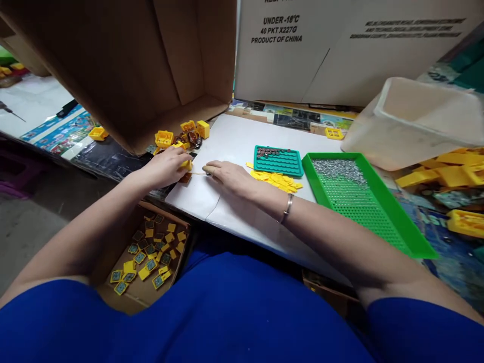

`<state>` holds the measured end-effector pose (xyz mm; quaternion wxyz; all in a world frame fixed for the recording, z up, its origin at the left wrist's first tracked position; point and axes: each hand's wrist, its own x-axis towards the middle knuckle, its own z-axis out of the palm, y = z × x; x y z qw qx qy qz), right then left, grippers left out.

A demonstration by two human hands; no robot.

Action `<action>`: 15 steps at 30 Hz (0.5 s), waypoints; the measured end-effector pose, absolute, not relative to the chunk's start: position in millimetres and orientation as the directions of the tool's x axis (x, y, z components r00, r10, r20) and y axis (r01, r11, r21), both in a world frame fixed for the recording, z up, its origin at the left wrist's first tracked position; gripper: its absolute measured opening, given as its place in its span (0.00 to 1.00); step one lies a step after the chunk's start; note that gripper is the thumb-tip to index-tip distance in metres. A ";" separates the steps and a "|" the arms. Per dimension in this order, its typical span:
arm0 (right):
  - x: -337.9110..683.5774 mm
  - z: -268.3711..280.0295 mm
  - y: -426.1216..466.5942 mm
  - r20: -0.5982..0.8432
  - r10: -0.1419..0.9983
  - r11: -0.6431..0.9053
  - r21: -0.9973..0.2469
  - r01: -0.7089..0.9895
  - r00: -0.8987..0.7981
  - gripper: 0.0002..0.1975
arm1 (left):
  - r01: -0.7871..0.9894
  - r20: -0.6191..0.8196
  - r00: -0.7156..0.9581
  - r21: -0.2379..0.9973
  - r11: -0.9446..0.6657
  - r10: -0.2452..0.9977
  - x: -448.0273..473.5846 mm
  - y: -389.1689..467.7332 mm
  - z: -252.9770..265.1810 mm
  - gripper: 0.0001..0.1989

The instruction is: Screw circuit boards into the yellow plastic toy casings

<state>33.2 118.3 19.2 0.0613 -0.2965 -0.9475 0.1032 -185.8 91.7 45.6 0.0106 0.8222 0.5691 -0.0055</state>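
My left hand (pixel 168 165) is closed around a yellow plastic casing (pixel 186 165) at the left edge of the white board. Beside its fingertips lies a small brown piece (pixel 185 179), partly covered. A thin wire (pixel 198 174) runs from there to my right hand (pixel 230 177). The fingertips of that hand are pressed together on a small dark, round part (pixel 207 174) at the wire's end, low over the board; its exact kind is too small to tell. Several yellow casings (pixel 164 138) and dark round parts (pixel 192 138) are heaped just beyond my left hand.
On the white board (pixel 234 133) sit a teal tray (pixel 279 164) and loose yellow chips (pixel 278 180). A green tray (pixel 315 184) of small metal parts and a translucent bin (pixel 412 121) stand right. Cardboard boxes (pixel 181 50) rise behind; a lower box (pixel 141 297) holds yellow pieces.
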 end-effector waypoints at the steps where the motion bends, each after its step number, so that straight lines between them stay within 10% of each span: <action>1: 25.1 15.2 122.5 0.031 0.569 0.807 -0.213 0.551 -0.822 0.17 | 0.938 -0.077 0.344 -0.021 -0.346 0.936 -185.3 95.3 45.4 0.20; 6: 21.9 1.9 125.0 0.004 0.584 0.795 -0.203 0.572 -0.811 0.16 | 0.955 -0.187 0.292 0.001 -0.297 0.938 -177.9 98.2 47.0 0.19; 15: 94.1 30.4 118.8 0.280 0.720 0.672 -0.510 0.537 -0.635 0.12 | 0.854 -0.122 0.275 0.487 -0.184 0.954 -156.1 85.6 69.5 0.31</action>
